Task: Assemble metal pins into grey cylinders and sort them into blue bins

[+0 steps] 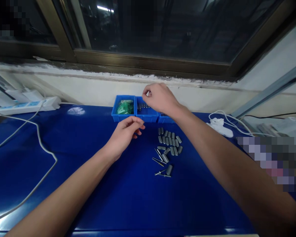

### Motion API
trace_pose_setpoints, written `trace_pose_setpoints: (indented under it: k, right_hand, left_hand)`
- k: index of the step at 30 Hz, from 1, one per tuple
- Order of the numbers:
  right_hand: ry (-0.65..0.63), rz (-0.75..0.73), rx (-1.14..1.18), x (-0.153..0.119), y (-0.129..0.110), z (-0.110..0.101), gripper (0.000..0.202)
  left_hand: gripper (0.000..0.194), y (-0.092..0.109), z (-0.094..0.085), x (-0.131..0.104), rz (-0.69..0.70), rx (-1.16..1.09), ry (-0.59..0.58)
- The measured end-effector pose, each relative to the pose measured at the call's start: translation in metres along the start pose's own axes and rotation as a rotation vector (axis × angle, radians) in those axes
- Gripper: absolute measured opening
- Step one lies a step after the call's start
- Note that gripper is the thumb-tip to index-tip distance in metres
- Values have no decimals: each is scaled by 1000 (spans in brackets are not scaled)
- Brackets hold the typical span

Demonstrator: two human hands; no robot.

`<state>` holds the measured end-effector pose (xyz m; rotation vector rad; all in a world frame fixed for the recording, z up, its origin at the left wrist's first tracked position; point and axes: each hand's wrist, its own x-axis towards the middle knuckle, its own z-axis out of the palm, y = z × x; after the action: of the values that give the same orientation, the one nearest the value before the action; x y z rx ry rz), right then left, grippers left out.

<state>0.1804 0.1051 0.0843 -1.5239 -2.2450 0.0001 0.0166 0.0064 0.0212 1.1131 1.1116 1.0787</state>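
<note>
My right hand (160,97) hovers over the middle blue bin (147,117), thumb and forefinger curled together in a pinch. What it holds, if anything, is hidden. Inside that bin several small dark metal cylinders stand in a row. Just in front of the bins is my left hand (128,131), its thumb and forefinger pressed together, other fingers curled; I cannot make out anything in them. Several grey metal cylinders (170,141) lie loosely grouped on the blue table (128,200), under my right forearm's left side. Closer to me are several thin rivets (159,161) with pin stems.
The left blue bin (114,113) holds green items in clear plastic. A third bin (166,119) is partly behind my right wrist. A white power strip (29,107) and cable (40,141) lie left, a white adapter (219,127) right. Wall and window stand behind.
</note>
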Motion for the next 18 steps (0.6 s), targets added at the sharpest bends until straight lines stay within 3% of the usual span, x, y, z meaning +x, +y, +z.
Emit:
trace_pose_setpoints:
  k: [2, 5, 8, 13, 18]
  right_hand:
    - [16, -10, -42, -31, -6, -11, 25]
    - [-142, -64, -88, -74, -5, -14, 25]
    - [-271, -121, -110, -99, 12, -7, 32]
    - [-350, -105, -106, -106, 38, 8, 29]
    - [-403, -44, -93, -102, 39, 9, 28]
  left_hand:
    - [19, 0, 0, 0, 12, 0, 2]
    - [18, -1, 0, 0, 27, 15, 4]
    - [20, -3, 0, 1, 42, 36, 9]
    - [19, -5, -1, 3, 69, 49, 23]
    - [20, -5, -1, 4, 65, 51, 41]
